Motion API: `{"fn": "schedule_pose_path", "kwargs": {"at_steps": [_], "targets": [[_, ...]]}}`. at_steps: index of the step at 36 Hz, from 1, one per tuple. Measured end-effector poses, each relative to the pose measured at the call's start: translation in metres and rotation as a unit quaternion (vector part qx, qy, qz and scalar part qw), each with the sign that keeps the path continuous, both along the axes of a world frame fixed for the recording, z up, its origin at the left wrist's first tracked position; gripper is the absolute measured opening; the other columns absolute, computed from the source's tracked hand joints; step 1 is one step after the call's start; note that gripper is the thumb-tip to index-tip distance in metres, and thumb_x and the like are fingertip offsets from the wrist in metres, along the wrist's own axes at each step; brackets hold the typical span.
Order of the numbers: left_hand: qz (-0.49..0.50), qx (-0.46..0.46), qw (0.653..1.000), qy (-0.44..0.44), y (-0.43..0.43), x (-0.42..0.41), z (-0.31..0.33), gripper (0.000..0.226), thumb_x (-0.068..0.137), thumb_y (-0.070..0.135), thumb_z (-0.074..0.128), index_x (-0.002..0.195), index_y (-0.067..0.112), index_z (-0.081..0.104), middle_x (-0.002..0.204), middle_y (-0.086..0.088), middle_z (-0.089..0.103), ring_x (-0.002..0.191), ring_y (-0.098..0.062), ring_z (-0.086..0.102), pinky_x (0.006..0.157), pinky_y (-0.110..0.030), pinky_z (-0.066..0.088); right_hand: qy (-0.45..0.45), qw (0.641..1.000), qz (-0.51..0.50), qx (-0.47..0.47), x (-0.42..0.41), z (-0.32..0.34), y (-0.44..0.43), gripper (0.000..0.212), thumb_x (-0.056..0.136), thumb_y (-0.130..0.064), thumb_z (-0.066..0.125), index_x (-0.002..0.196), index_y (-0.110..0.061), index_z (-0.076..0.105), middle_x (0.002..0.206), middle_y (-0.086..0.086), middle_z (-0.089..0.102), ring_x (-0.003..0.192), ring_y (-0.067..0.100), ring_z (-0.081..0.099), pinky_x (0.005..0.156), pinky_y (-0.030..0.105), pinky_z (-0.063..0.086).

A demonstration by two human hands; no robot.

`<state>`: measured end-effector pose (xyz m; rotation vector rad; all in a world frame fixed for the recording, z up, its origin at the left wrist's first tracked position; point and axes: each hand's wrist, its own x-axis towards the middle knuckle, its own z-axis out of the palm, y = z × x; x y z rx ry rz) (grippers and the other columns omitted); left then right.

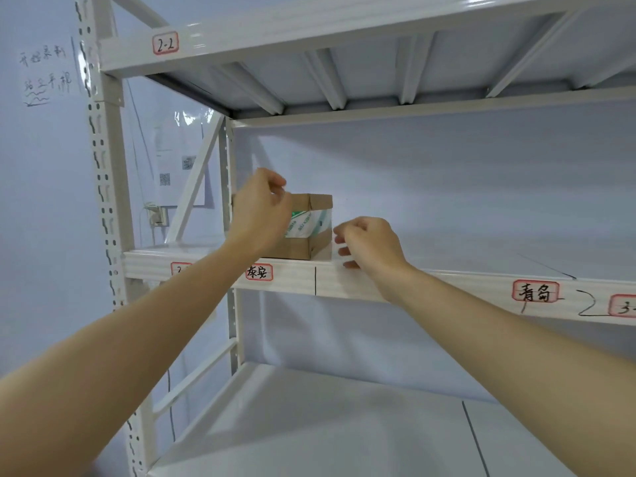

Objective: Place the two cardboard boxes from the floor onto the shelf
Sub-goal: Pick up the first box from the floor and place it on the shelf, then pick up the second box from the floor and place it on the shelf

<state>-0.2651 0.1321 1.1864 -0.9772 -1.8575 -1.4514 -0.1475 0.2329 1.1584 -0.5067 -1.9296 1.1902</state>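
Note:
A small brown cardboard box (315,220) with a white and green label stands on the middle shelf (430,282) near its left end, against the upright post. My left hand (260,210) is in front of the box's left part and hides it, its fingers loosely curled above the top edge and not clamped on it. My right hand (370,244) hovers just right of the box above the shelf's front edge, with its curled fingertips a little apart from the box's side. No other box is in view.
The white metal rack has an upper shelf (309,39) labelled 2-2 and a lower shelf (327,425) below. Red-bordered labels (535,291) are stuck along the middle shelf's front beam. On the wall to the left are papers (179,160) and a socket (156,215).

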Motion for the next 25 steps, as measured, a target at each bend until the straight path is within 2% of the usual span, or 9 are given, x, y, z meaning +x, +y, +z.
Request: {"fn": "schedule_pose_path", "kwargs": {"at_steps": [4,6,9,12,18,21,23,25], "targets": [[-0.022,-0.09,0.996,0.018,0.01,0.02,-0.016,0.028,0.092,0.015,0.049,0.12,0.01,0.052,0.107,0.001,0.058,0.089,-0.017,0.058,0.063,-0.018,0.042,0.004,1.0,0.01,-0.025,0.023,-0.016,0.017,0.025,0.086,-0.019,0.051,0.092,-0.004,0.07,0.098,0.013,0.073,0.079,0.025,0.067,0.077,0.04,0.061],[-0.032,-0.116,0.993,0.015,0.015,0.031,-0.022,0.03,0.092,0.019,0.049,0.121,0.011,0.052,0.11,0.001,0.059,0.095,-0.02,0.059,0.07,-0.026,0.048,0.012,0.999,0.018,-0.041,0.035,-0.021,0.023,0.025,0.087,-0.021,0.051,0.091,-0.007,0.071,0.099,0.01,0.073,0.078,0.023,0.066,0.073,0.036,0.06],[-0.056,-0.13,0.99,-0.002,0.024,0.05,-0.028,0.03,0.093,0.019,0.049,0.121,0.008,0.052,0.102,0.001,0.058,0.092,-0.021,0.058,0.077,-0.031,0.046,0.018,0.997,0.019,-0.067,0.054,-0.022,0.032,0.026,0.087,-0.021,0.049,0.091,-0.008,0.07,0.098,0.01,0.071,0.078,0.024,0.067,0.074,0.038,0.06],[-0.068,-0.135,0.988,-0.016,0.036,0.07,-0.035,0.027,0.093,0.019,0.049,0.117,0.007,0.054,0.095,0.002,0.058,0.087,-0.021,0.057,0.073,-0.028,0.038,0.016,0.997,0.016,-0.08,0.073,-0.023,0.039,0.027,0.087,-0.021,0.048,0.093,-0.006,0.069,0.094,0.009,0.069,0.077,0.025,0.066,0.075,0.039,0.059],[-0.115,-0.17,0.978,-0.033,0.06,0.117,-0.046,0.031,0.093,0.021,0.048,0.121,0.007,0.053,0.105,-0.003,0.061,0.091,-0.022,0.06,0.072,-0.028,0.044,0.005,0.996,-0.004,-0.092,0.12,-0.028,0.053,0.029,0.087,-0.023,0.05,0.097,-0.004,0.068,0.093,0.008,0.067,0.076,0.023,0.065,0.081,0.04,0.059],[-0.138,-0.189,0.971,-0.055,0.07,0.145,-0.051,0.033,0.095,0.023,0.045,0.123,0.008,0.052,0.095,0.004,0.057,0.096,-0.023,0.064,0.062,-0.026,0.043,-0.005,0.995,-0.026,-0.096,0.149,-0.033,0.064,0.033,0.087,-0.025,0.049,0.103,-0.003,0.067,0.097,0.006,0.068,0.079,0.021,0.065,0.085,0.041,0.057],[-0.164,-0.196,0.964,-0.077,0.077,0.164,-0.053,0.033,0.094,0.025,0.044,0.122,0.008,0.052,0.088,0.006,0.057,0.098,-0.025,0.065,0.07,-0.031,0.051,-0.007,0.994,-0.042,-0.1,0.171,-0.037,0.073,0.034,0.086,-0.026,0.049,0.105,-0.003,0.067,0.098,0.006,0.068,0.078,0.02,0.065,0.086,0.041,0.056],[-0.188,-0.202,0.956,-0.1,0.083,0.183,-0.055,0.032,0.093,0.026,0.043,0.118,0.008,0.053,0.095,0.0,0.062,0.1,-0.027,0.065,0.083,-0.041,0.054,-0.009,0.993,-0.058,-0.099,0.192,-0.04,0.08,0.031,0.086,-0.026,0.048,0.1,-0.006,0.067,0.096,0.006,0.068,0.078,0.021,0.065,0.087,0.042,0.056]]}}
